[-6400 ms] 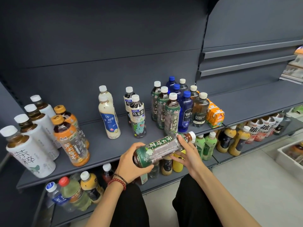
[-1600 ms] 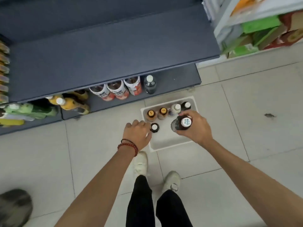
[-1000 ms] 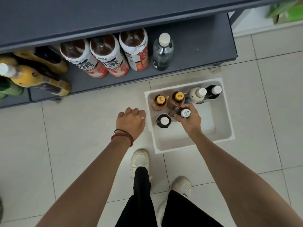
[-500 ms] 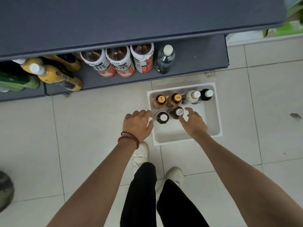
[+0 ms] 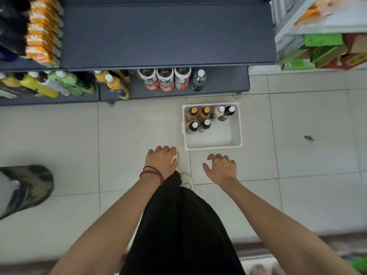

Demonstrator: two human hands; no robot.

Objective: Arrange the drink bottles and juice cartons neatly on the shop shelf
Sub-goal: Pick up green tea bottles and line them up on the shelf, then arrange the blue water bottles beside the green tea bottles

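- Left hand [image 5: 161, 160]: holds nothing. The fingers are loosely bent and apart, over the tiled floor [image 5: 59, 139] and near the bin's near-left corner. Red and black bracelets [image 5: 152, 173] sit on the wrist.
- Right hand [image 5: 221, 168]: also holds nothing. The fingers are spread and relaxed, palm down, and it is clear of the bin's near edge.
- White bin [image 5: 239, 124]: on the floor just in front of the lower shelf [image 5: 224, 82]. It holds six upright bottles, all crowded toward the far-left part.
- Bin, back row: two orange-capped bottles [image 5: 199, 111], a pale bottle [image 5: 219, 110] and a dark white-capped bottle [image 5: 230, 110] (the last two lean toward the right).
- Bin, front row: two dark bottles [image 5: 199, 125] side by side, just in front of the orange-capped pair.
- Lower shelf: three red-and-white labelled bottles [image 5: 165, 79] stand in a row, with a dark bottle [image 5: 198, 80] just to their right. Yellow bottles [image 5: 117, 84] and green bottles [image 5: 67, 82] lie further left.
- Upper shelf [image 5: 168, 36]: orange cartons [image 5: 43, 30] are stacked at its left end.
- A neighbouring rack at right carries green boxes [image 5: 321, 40]; their print is too blurred to read.
- Black trousers [image 5: 182, 225] and a white shoe [image 5: 186, 180] are visible below the hands.
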